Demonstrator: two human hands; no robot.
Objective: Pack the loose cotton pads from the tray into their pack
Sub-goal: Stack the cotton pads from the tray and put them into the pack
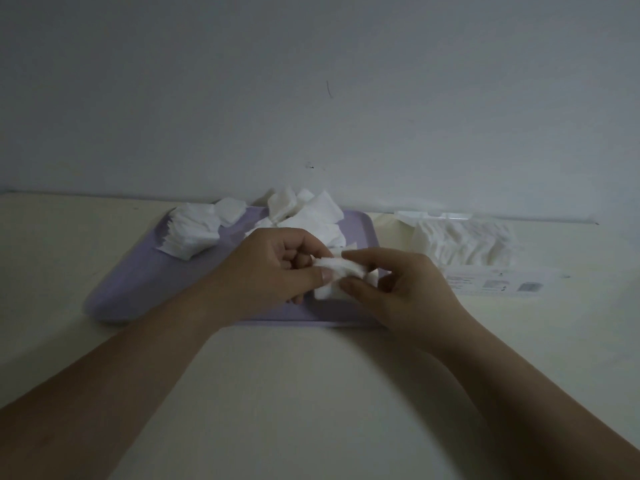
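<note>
Left hand [277, 268]: hovering over the near right part of the tray, its fingers [323, 273] curling inward and clamping on one end of the held pads.

Right hand [408, 289]: meeting the left from the opposite side, thumb and forefinger pinching the other end of the same bunch.

Held pads [341, 268]: a small bunch of white cotton pads, being gripped between both hands just above the tray; the count cannot be told.

Tray [156, 271]: lilac, rounded corners, lying flat on the tabletop; its near left part is showing bare.

Left pile [192, 233]: a roughly squared stack of white pads, sitting at the tray's far left corner, with one pad leaning at its far edge.

Far pile [304, 213]: loose pads lying jumbled at the tray's far middle, some tilting over the rim toward the wall.

Pack [467, 244]: clear wrapper lying just beside the tray's right side, holding a row of pads; a printed label is facing the near side, its text too small to read.

Tabletop [277, 375]: cream, carrying the tray and pack.

Wall [311, 81]: pale, standing directly behind.
</note>
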